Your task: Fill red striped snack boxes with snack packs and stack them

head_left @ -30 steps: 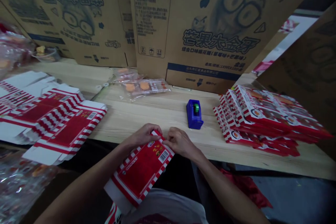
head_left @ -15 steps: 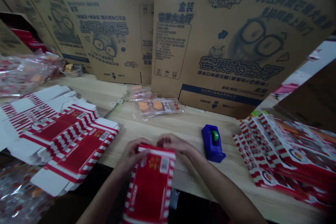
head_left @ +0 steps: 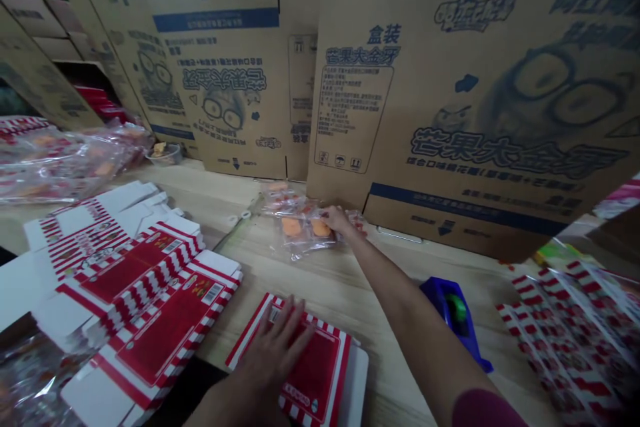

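Observation:
My left hand [head_left: 275, 347] lies flat, fingers spread, on a red-and-white striped carton [head_left: 320, 373] resting on the wooden table [head_left: 330, 280] near its front edge. My right hand [head_left: 339, 220] is stretched far forward and its fingers close on a clear snack packet [head_left: 300, 230] with orange pieces inside, which lies at the foot of the big cardboard boxes.
Flat red-and-white cartons [head_left: 140, 280] are piled at the left, with filled clear bags [head_left: 65, 160] behind them. A blue tape dispenser [head_left: 455, 320] sits right of my arm. More striped boxes [head_left: 575, 333] are stacked at the right. Large printed cardboard boxes [head_left: 450, 100] wall the back.
Both hands held the carton upright before. The carton now lies flat under my left hand, and my right hand has reached forward to the snack packet. The view has tilted up.

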`<action>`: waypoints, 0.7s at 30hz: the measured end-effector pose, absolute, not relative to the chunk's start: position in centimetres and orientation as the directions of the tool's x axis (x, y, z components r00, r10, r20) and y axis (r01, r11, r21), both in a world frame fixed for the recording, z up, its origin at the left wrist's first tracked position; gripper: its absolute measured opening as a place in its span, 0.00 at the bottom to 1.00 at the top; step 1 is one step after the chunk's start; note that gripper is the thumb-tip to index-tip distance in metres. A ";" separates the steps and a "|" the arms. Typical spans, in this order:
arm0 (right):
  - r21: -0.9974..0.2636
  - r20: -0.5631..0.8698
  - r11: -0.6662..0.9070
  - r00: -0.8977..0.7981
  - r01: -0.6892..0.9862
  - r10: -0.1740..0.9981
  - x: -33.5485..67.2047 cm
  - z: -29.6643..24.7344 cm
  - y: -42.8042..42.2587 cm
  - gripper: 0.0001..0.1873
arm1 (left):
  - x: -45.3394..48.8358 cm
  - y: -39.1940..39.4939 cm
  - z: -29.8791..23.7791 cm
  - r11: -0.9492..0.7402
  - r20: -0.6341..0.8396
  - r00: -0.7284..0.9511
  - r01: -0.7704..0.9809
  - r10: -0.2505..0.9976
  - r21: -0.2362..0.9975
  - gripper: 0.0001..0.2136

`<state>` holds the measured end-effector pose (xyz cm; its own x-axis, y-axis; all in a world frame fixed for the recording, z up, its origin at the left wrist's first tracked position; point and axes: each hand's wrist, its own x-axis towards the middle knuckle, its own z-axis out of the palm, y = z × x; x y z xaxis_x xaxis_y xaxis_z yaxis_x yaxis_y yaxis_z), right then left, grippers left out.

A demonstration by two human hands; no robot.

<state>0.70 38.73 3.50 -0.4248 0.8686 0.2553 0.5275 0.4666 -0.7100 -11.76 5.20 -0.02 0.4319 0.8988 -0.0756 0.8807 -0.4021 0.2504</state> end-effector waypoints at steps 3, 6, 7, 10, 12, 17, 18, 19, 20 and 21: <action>-0.670 0.248 0.523 -0.505 0.527 0.827 2.0 3.3 37.4 0.10 | -10.5 7.5 1.4 -0.507 -0.232 0.582 0.803 0.779 0.312 0.64; -0.652 0.250 0.578 -0.580 0.491 0.775 4.7 3.8 34.7 0.06 | -10.0 7.7 2.2 -0.489 -0.203 0.555 0.820 0.807 0.298 0.61; -0.649 0.250 0.589 -0.596 0.482 0.763 5.7 4.0 33.5 0.05 | -9.9 7.2 2.3 -0.438 -0.185 0.492 0.858 0.851 0.268 0.60; -0.651 0.301 0.606 -0.577 0.457 0.759 8.9 4.6 29.7 0.07 | -9.7 5.1 2.6 -0.165 -0.127 0.186 0.974 0.974 0.157 0.55; -0.673 0.352 0.591 -0.511 0.444 0.784 10.7 4.5 27.3 0.08 | -9.5 3.5 2.6 0.004 -0.065 0.003 0.994 0.998 0.113 0.51; -0.745 0.316 0.511 -0.447 0.428 0.837 13.1 3.0 22.7 0.13 | -8.6 1.3 2.4 0.096 0.086 -0.105 0.990 0.991 0.106 0.48; -0.734 0.302 0.515 -0.467 0.442 0.831 13.4 2.8 21.9 0.14 | -8.4 1.2 2.4 0.094 0.108 -0.105 0.990 0.989 0.105 0.47; -0.718 0.281 0.529 -0.508 0.452 0.815 13.6 2.7 21.0 0.15 | -8.2 1.2 2.4 0.091 0.132 -0.105 0.990 0.986 0.105 0.47; -0.699 0.251 0.552 -0.567 0.455 0.785 13.7 2.7 20.2 0.16 | -7.9 1.3 2.5 0.085 0.154 -0.101 0.991 0.983 0.107 0.46; -0.680 0.215 0.581 -0.636 0.448 0.741 13.7 2.8 19.3 0.16 | -7.7 1.4 2.5 0.075 0.170 -0.093 0.991 0.981 0.112 0.46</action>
<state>13.71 19.34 2.84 -0.6357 0.7414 0.2149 0.4475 0.5808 -0.6800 -7.71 1.38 2.54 -0.0934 0.9810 0.1698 0.9909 0.0749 0.1122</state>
